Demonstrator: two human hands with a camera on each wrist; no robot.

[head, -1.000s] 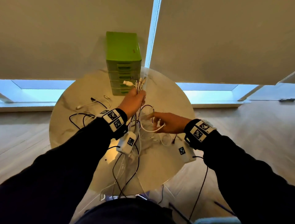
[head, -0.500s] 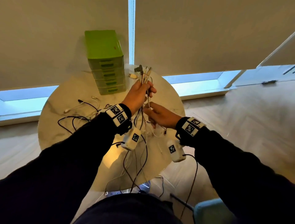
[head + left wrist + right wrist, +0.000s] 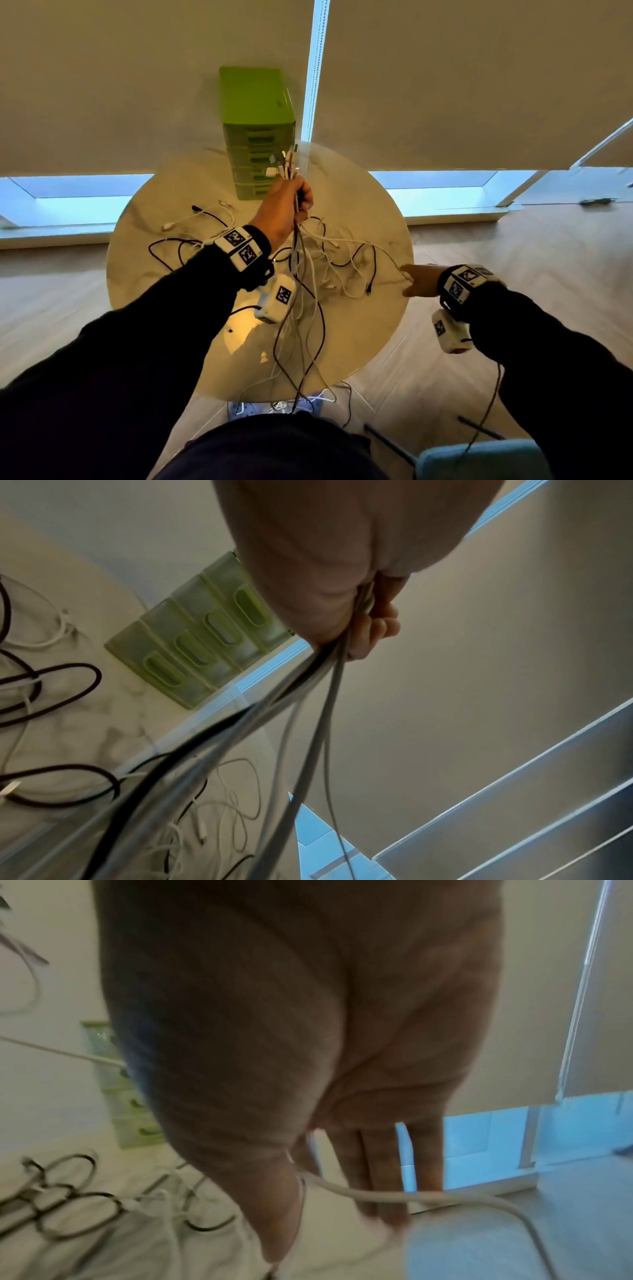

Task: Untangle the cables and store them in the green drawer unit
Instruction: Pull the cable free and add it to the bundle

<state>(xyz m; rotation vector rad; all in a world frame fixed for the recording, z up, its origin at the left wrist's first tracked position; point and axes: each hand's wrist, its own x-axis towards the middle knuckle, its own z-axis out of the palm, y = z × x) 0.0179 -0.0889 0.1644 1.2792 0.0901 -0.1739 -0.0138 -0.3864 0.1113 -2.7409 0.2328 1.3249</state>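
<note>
A green drawer unit (image 3: 257,130) (image 3: 192,647) (image 3: 133,1096) stands at the far side of the round table (image 3: 144,274), its drawers closed. My left hand (image 3: 287,205) (image 3: 342,561) is raised in front of it and grips a bundle of black and white cables (image 3: 298,260) (image 3: 308,696), plug ends (image 3: 284,164) sticking up above the fist. My right hand (image 3: 416,279) (image 3: 308,1042) is at the table's right edge, pinching one white cable (image 3: 383,251) (image 3: 411,1195) that runs taut back to the bundle. More tangled cables (image 3: 342,270) lie on the table between the hands.
Loose black and white cables (image 3: 178,240) lie on the table's left part. Strands from the bundle hang over the near edge down to the floor (image 3: 301,394). A blue chair (image 3: 479,459) is at the lower right. Roller blinds hang behind the table.
My right hand has moved from beside the left hand out to the table's right edge, drawing a white cable with it. The left hand keeps the bundle raised.
</note>
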